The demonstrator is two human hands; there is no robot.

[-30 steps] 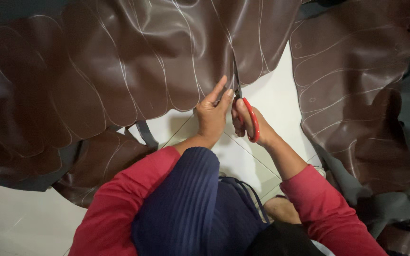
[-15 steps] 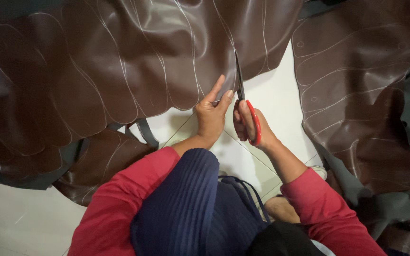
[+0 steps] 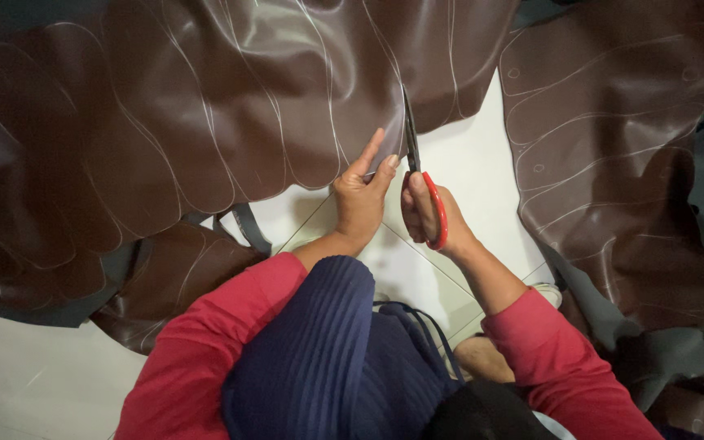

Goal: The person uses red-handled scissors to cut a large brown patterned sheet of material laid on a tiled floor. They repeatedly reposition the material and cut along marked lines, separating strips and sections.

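Two hands | right hand clamped on scissors, advanced into leather | left hand fingers apart, pressing.

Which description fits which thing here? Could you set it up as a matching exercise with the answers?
Things:
1. red-handled scissors
2. large dark brown leather sheet with pale traced lines
3. left hand
4. white tiled floor

Descriptions:
A. bare, showing between the two leather sheets
B. held in the right hand, blades pointing away from the person
C. fingers resting on the leather edge, beside the blades
D. spread out, glossy, marked with curved outlines

Pairs: 1-B, 2-D, 3-C, 4-A
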